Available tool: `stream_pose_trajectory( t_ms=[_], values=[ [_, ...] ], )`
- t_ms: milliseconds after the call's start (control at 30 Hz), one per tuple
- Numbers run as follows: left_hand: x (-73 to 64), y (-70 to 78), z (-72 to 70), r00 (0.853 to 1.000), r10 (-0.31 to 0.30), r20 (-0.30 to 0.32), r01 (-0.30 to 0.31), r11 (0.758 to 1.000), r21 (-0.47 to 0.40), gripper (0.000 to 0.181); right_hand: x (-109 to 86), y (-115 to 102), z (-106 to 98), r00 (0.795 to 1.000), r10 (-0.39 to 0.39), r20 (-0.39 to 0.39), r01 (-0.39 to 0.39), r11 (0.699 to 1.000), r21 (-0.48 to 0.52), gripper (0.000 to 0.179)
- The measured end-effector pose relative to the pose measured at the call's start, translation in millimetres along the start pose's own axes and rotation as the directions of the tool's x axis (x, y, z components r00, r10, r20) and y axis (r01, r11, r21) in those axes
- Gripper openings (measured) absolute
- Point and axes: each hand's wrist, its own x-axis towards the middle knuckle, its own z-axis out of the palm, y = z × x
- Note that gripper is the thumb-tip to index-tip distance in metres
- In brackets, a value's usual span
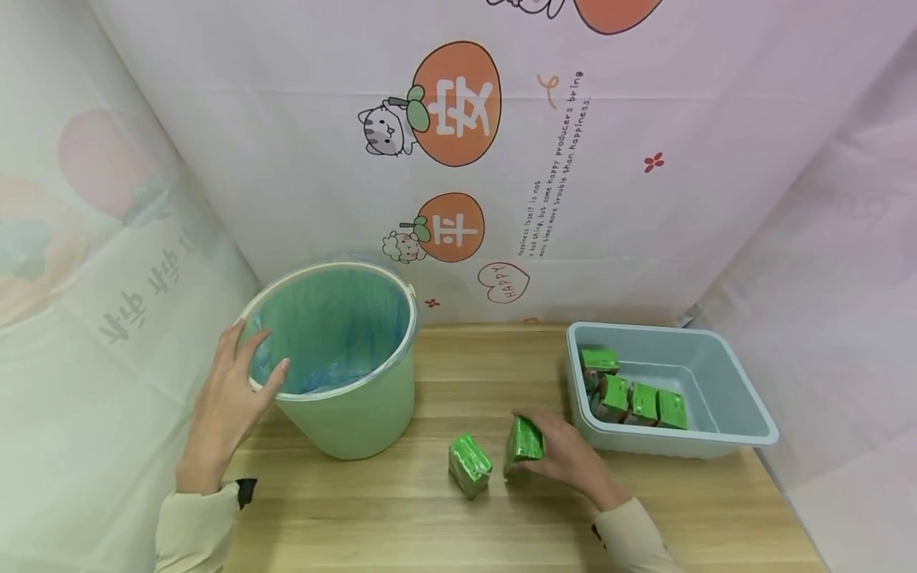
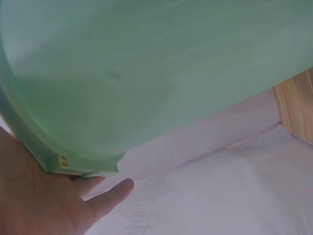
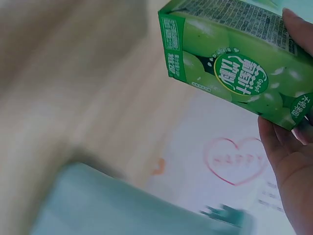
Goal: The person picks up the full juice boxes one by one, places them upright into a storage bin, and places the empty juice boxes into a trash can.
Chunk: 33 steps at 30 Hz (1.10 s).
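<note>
In the head view my right hand (image 1: 566, 458) grips a green juice box (image 1: 525, 440) by its sides, at the table's middle. The right wrist view shows grape pictures on this juice box (image 3: 230, 63), with fingers at one end of it. A second green juice box (image 1: 470, 465) stands just left of it, apart from the hand. My left hand (image 1: 229, 398) rests at the left rim of a pale green bin (image 1: 358, 426), its fingers spread and loosely bent. From the left wrist, the bin's rim (image 2: 29, 127) lies against the palm, with two fingers extended outside.
A light blue basin (image 1: 716, 438) at the right holds several green juice boxes (image 1: 642, 403) along its left side. A thin bluish liner (image 1: 344, 374) covers the bin's inside. Printed white cloth (image 1: 609, 199) walls the wooden table (image 1: 401, 525) at the back and sides.
</note>
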Motion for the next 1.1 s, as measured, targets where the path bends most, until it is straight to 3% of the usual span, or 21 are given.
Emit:
stream_pose_trajectory(
  t_ms=[233, 633, 933, 1100],
  values=[
    [0.1, -0.7, -0.5, 1.0, -0.003, -0.003, 0.003, 1.0, -0.01, 0.063, 39.7, -17, -33, 0.999, 0.035, -0.01, -0.034, 0.999, 0.031, 0.084],
    [-0.5, -2.2, -0.7, 1.0, -0.001, -0.005, 0.001, 1.0, -0.011, 0.063, 118.7, -61, -67, 0.996, -0.077, -0.045, 0.081, 0.992, 0.094, 0.085],
    [0.2, -2.4, 0.1, 1.0, -0.004, 0.008, 0.004, 1.0, -0.03, 0.064, 177.1, -93, -81, 0.976, -0.215, -0.011, 0.212, 0.951, 0.227, 0.083],
    [-0.5, -2.3, -0.6, 1.0, -0.006, 0.015, 0.007, 1.0, -0.024, 0.064, 204.5, -107, -88, 0.965, -0.264, 0.001, 0.256, 0.939, 0.228, 0.081]
  ],
)
